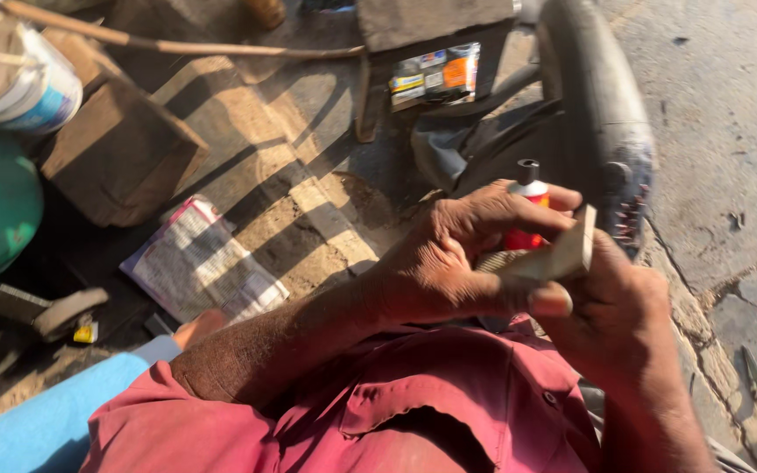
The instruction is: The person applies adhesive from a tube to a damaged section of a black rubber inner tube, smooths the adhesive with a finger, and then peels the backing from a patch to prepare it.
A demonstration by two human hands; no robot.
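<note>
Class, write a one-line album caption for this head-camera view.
Left hand grips a red-and-white tube while the right hand holds a pale flat piece beside a black tyre.

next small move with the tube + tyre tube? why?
Probably squeeze the red glue tube, held in the left hand, onto the black inner tube. Its black nozzle points up beside the rubber, and the right hand holds a small flat piece ready.
</note>
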